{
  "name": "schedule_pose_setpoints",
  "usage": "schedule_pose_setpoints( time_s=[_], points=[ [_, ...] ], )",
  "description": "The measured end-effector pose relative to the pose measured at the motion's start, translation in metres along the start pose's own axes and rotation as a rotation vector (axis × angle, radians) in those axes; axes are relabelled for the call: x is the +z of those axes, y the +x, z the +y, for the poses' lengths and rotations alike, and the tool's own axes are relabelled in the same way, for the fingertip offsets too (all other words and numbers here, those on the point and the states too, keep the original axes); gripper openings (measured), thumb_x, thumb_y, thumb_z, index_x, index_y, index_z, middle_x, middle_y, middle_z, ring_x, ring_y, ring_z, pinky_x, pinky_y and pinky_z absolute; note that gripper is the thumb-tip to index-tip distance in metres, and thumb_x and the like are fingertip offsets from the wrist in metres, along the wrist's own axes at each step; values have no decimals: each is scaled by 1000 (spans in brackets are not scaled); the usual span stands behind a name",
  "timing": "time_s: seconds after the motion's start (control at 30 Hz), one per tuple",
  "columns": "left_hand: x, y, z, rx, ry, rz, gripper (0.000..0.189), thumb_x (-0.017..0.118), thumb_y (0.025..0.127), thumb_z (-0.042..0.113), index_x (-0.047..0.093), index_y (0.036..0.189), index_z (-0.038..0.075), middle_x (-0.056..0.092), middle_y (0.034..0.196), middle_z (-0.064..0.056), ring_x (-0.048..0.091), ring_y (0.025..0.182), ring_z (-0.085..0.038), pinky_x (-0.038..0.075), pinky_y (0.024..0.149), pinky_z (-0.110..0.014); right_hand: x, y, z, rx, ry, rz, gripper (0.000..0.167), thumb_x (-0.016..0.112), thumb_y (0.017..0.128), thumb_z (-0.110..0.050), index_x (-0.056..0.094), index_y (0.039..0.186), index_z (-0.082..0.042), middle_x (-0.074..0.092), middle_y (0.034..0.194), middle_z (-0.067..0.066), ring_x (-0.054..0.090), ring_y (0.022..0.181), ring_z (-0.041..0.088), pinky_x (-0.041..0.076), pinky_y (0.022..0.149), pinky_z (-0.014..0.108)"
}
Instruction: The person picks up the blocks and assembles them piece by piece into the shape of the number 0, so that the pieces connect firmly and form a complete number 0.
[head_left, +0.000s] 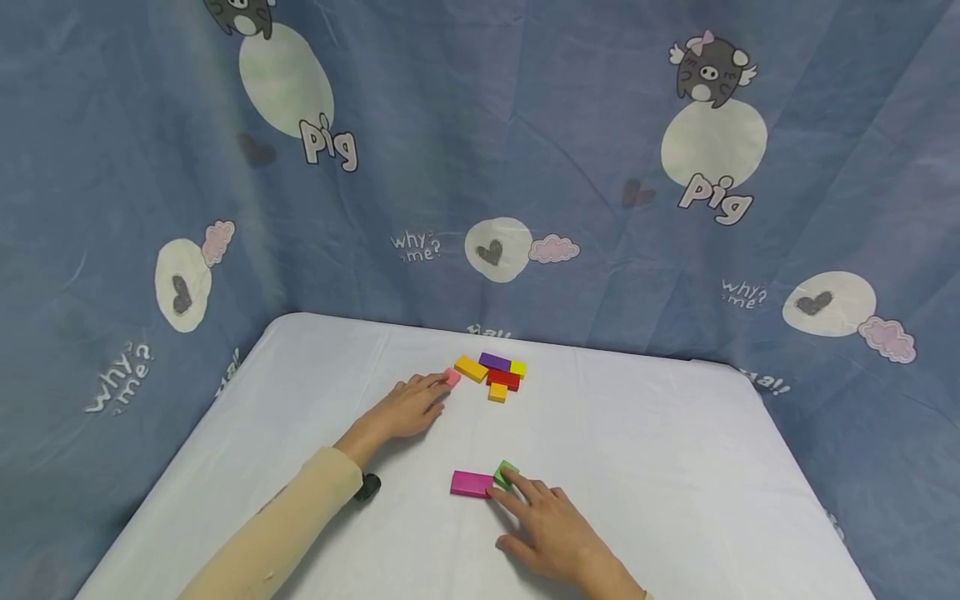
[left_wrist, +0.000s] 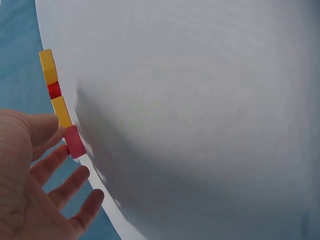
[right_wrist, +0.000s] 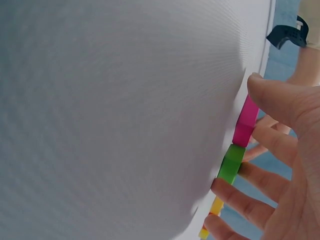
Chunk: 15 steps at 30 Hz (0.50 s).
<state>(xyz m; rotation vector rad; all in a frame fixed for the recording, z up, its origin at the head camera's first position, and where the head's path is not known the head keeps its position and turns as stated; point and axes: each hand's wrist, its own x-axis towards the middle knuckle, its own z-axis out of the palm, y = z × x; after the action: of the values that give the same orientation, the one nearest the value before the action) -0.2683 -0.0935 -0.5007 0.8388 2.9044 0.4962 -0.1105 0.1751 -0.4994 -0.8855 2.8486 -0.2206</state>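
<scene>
My left hand (head_left: 408, 407) reaches to the back of the table, its fingertips at a small pink block (head_left: 452, 377). In the left wrist view the thumb stays off this pink block (left_wrist: 75, 142), and the other fingers are spread. Beside it lie an orange block (head_left: 471, 369), a purple block (head_left: 495, 362), a yellow block (head_left: 518, 368), a red block (head_left: 503, 380) and a small orange block (head_left: 497, 392). Nearer the front, my right hand (head_left: 551, 533) touches a green block (head_left: 506, 472) with extended fingers, thumb apart. A magenta block (head_left: 471, 484) lies against the green one's left side.
White cloth covers the table (head_left: 675, 467). A blue printed curtain (head_left: 585, 167) hangs behind it and along the sides. A dark rounded thing (head_left: 367, 487) shows by the left sleeve (head_left: 300, 508), apparently at the wrist.
</scene>
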Motion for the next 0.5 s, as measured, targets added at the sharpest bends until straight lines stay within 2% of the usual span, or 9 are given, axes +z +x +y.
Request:
schedule_pose_setpoints(
  time_s=[0.2,0.5],
  points=[
    [5,0,-1,11,-7,35,46,56,100,19,49,143,5,45,144,-14,43,127,-34,38,101,-55,0,0,0,-1,-4,0,65,59,91,-57,41,149,-32,32,156,1,47,128,25,45,97,50],
    [5,-1,0,10,50,76,37,55,100,15,57,135,4,45,129,-15,43,117,-31,43,91,-47,-1,0,1,7,9,-13,65,59,91,-57,40,149,-34,32,156,1,47,129,25,44,97,51]
  ],
)
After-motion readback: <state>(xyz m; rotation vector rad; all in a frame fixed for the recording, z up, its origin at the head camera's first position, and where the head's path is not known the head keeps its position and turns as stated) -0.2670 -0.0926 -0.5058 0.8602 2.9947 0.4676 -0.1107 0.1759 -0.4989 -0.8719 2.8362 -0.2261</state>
